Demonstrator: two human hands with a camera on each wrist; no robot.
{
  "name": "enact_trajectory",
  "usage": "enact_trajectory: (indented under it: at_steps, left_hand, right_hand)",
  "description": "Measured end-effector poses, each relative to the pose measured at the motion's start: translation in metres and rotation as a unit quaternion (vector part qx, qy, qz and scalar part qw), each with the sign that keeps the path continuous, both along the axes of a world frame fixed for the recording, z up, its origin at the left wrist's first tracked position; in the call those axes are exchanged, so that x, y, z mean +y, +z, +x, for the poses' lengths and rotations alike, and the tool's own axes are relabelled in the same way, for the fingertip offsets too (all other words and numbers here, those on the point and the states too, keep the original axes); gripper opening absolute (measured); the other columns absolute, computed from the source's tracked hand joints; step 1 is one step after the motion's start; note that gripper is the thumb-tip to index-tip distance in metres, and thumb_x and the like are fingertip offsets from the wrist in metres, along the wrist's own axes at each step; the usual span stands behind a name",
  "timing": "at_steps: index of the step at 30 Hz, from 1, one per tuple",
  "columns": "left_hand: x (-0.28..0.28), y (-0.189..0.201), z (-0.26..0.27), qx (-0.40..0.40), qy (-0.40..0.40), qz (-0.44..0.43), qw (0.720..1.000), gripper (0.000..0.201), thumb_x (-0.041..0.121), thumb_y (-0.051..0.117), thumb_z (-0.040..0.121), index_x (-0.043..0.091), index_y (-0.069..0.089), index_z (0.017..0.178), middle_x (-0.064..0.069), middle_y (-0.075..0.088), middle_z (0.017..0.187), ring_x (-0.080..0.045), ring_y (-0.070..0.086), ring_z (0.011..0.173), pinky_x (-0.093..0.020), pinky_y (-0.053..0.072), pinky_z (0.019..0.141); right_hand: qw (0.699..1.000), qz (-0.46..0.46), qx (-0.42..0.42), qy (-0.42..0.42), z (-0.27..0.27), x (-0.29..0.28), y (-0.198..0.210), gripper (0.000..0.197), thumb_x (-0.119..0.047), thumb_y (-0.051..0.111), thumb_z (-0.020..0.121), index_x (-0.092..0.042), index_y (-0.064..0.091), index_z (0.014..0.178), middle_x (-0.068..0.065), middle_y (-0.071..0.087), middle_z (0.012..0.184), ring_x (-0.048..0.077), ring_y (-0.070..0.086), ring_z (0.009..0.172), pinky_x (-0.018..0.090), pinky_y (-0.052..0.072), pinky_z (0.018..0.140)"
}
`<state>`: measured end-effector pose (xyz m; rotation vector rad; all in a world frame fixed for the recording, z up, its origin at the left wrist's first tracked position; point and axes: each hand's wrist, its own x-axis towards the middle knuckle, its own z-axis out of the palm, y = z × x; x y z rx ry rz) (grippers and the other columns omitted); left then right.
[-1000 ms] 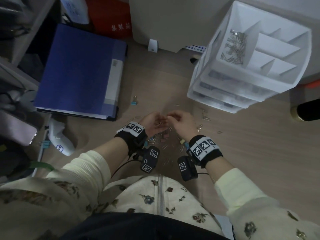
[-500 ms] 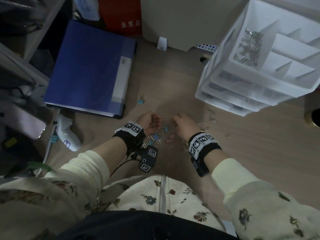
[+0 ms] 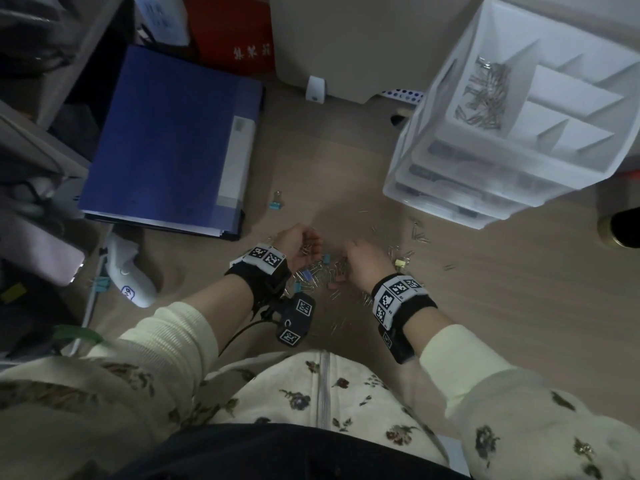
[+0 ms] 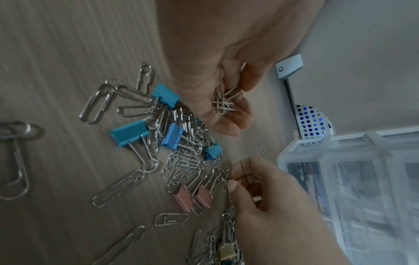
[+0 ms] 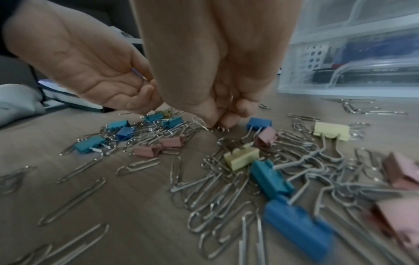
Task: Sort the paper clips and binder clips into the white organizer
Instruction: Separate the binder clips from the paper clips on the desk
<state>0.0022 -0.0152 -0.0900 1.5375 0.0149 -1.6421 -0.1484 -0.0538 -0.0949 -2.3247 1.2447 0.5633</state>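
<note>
Left hand [image 4: 217, 75] palm-up, cupping paper clips [image 4: 224, 102]; right hand [image 5: 226, 100] knuckles-up, fingertips pinching clip [image 5: 217, 128] off table [image 3: 519, 306] pile.

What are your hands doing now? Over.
Left hand holds paper clips. Right hand fingers pinch one from pile. Organizer unobstructed.
</note>
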Motion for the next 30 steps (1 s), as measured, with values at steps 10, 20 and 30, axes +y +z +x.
enact_trajectory:
  at_steps: [10, 20, 30]
  left_hand:
    - [-0.001, 0.005, -0.012, 0.008, 0.000, -0.013, 1.000, 0.020, 0.009, 0.041, 0.093, 0.003, 0.056, 0.082, -0.009, 0.058, 0.079, -0.018, 0.055, 0.071, -0.029, 0.049, 0.071]
    - [-0.003, 0.014, -0.027, 0.073, -0.042, -0.040, 0.996, 0.025, 0.019, 0.040, 0.097, 0.008, 0.061, 0.092, -0.007, 0.064, 0.080, -0.018, 0.061, 0.075, -0.030, 0.053, 0.065]
    - [-0.009, 0.007, -0.017, 0.053, -0.003, 0.034, 0.998, 0.032, 0.016, 0.037, 0.097, 0.009, 0.049, 0.068, 0.001, 0.051, 0.043, -0.007, 0.044, 0.036, -0.015, 0.036, 0.039]
  right_hand:
    - [0.972, 0.016, -0.174, -0.154, -0.008, 0.001, 0.029, 0.017, -0.010, 0.047, 0.094, -0.009, 0.056, 0.108, 0.008, 0.056, 0.111, 0.023, 0.053, 0.103, 0.032, 0.041, 0.085]
    - [0.955, 0.003, -0.279, -0.097, 0.006, 0.004, 0.038, 0.020, -0.021, 0.052, 0.092, -0.016, 0.062, 0.109, 0.002, 0.061, 0.107, 0.018, 0.056, 0.099, 0.035, 0.046, 0.087]
    - [0.982, -0.042, -0.104, -0.151, -0.010, -0.066, 0.013, 0.035, -0.016, 0.047, 0.092, -0.014, 0.048, 0.127, 0.012, 0.049, 0.129, 0.033, 0.051, 0.113, 0.043, 0.043, 0.094]
